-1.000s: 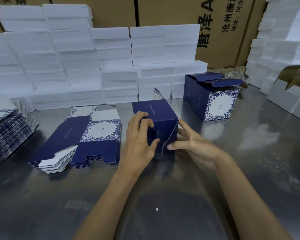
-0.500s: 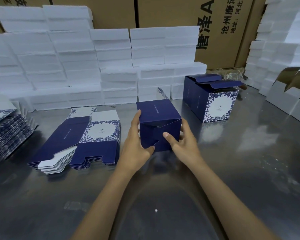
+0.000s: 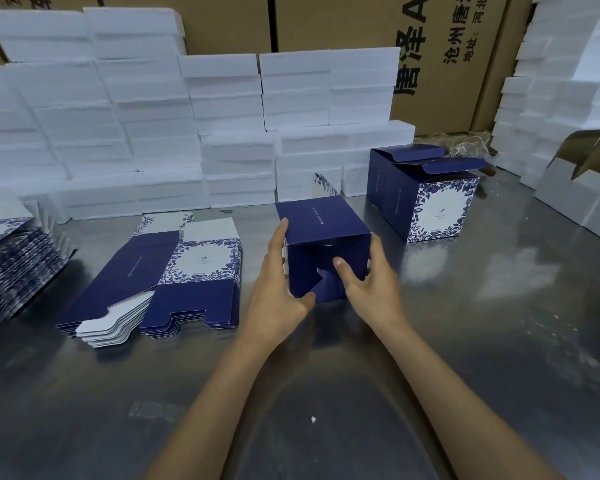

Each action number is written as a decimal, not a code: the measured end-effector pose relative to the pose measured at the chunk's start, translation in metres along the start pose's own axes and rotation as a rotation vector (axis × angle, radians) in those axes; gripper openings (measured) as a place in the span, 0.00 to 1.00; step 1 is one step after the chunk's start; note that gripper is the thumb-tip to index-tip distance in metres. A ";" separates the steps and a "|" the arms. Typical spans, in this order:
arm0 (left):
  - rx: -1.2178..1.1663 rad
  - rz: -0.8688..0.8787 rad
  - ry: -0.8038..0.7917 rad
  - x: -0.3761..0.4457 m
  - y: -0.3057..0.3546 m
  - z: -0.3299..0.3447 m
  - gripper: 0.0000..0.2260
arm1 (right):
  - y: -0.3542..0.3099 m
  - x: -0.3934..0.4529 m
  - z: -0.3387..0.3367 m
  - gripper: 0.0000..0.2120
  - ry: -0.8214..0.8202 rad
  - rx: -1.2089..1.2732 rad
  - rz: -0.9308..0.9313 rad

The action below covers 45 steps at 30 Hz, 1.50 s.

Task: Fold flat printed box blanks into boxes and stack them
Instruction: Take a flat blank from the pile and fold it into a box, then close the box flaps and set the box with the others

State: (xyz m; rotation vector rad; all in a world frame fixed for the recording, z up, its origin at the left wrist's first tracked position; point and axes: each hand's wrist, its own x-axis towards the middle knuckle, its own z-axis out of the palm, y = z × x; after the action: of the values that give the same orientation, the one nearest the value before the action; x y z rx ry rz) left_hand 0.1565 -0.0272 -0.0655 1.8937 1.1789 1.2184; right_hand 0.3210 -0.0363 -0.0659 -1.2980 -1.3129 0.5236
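Currently: both hands on a half-folded blue box (image 3: 326,233), centre of the steel table (image 3: 499,341).

Left to right: fanned pile of blanks (image 3: 11,265) at 9 o'clock; flat stack of printed blanks (image 3: 174,282) just left of the hands; left hand (image 3: 274,289) clasps the box's left side, thumb at its lower front edge; right hand (image 3: 371,285) holds the right side, thumb pressing the front flap. Finished boxes (image 3: 426,195) at 1 o'clock, flaps up. White foam blocks (image 3: 153,133) along 12 o'clock.
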 end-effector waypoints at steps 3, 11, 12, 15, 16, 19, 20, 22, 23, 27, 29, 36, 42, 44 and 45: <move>-0.130 -0.010 0.012 -0.001 0.006 0.002 0.48 | -0.003 0.001 -0.004 0.23 -0.110 0.123 0.064; -0.700 -0.221 0.296 0.008 0.024 -0.013 0.22 | -0.014 0.009 -0.015 0.18 -0.164 0.456 0.226; -0.733 -0.237 0.335 0.009 0.024 -0.014 0.24 | -0.014 0.011 -0.017 0.18 -0.159 0.494 0.230; -0.855 -0.339 0.366 0.011 0.022 -0.020 0.27 | -0.011 0.017 -0.022 0.19 -0.121 0.557 0.222; -0.868 -0.363 0.352 0.011 0.023 -0.022 0.25 | -0.010 0.017 -0.022 0.20 -0.095 0.521 0.227; -0.737 -0.367 0.335 0.011 0.028 -0.023 0.19 | -0.006 0.014 -0.023 0.18 0.103 0.266 0.199; -0.669 -0.358 0.328 0.012 0.030 -0.023 0.17 | -0.008 0.015 -0.025 0.16 0.148 0.238 0.194; -0.554 -0.334 0.305 0.013 0.033 -0.020 0.13 | -0.014 0.014 -0.026 0.13 0.117 0.300 0.224; -0.511 -0.320 0.297 0.013 0.034 -0.018 0.11 | -0.019 0.014 -0.026 0.22 0.068 0.341 0.258; -0.409 -0.282 0.258 0.008 0.035 -0.013 0.07 | -0.029 0.005 -0.022 0.32 -0.039 0.318 0.187; -0.385 -0.282 0.260 0.007 0.037 -0.014 0.08 | -0.029 0.002 -0.020 0.28 -0.012 0.301 0.164; -0.375 -0.345 0.226 0.003 0.048 -0.021 0.24 | -0.032 0.001 -0.020 0.20 0.005 0.296 0.115; -0.255 -0.339 0.113 0.000 0.050 -0.029 0.22 | -0.035 -0.005 -0.021 0.29 -0.066 0.227 -0.001; -0.244 -0.318 0.074 0.002 0.051 -0.034 0.17 | -0.036 -0.006 -0.020 0.29 -0.069 0.216 0.003; -0.233 -0.314 0.058 0.004 0.051 -0.036 0.19 | -0.036 -0.006 -0.020 0.28 -0.065 0.221 0.006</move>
State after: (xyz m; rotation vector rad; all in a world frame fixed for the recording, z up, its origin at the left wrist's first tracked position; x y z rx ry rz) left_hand 0.1427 -0.0453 -0.0070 1.4507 1.2492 1.1841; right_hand 0.3244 -0.0594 -0.0312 -1.1104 -1.2658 0.7004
